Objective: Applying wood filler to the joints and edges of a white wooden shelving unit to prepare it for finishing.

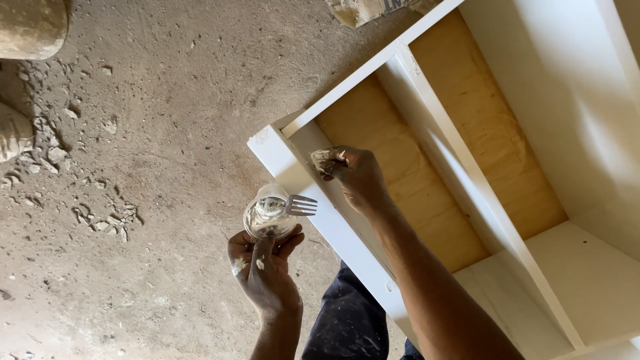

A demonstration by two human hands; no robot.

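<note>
Dusty concrete floor (153, 133) fills the frame's left. Left hand (265, 270) grips a clear cup (269, 213) of whitish filler with a fork (300, 205) — right hand (357, 177), fingers pinching a filler dab (321, 157), presses the white cabinet (303, 179) at centre.

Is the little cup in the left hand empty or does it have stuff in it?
Not empty: the cup holds whitish paste, and a fork rests across its rim.

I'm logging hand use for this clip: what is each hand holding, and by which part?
The left hand holds a small clear cup of white paste from below, a fork resting in it. The right hand presses paste-smeared fingertips against the white cabinet; nothing clearly held.
</note>
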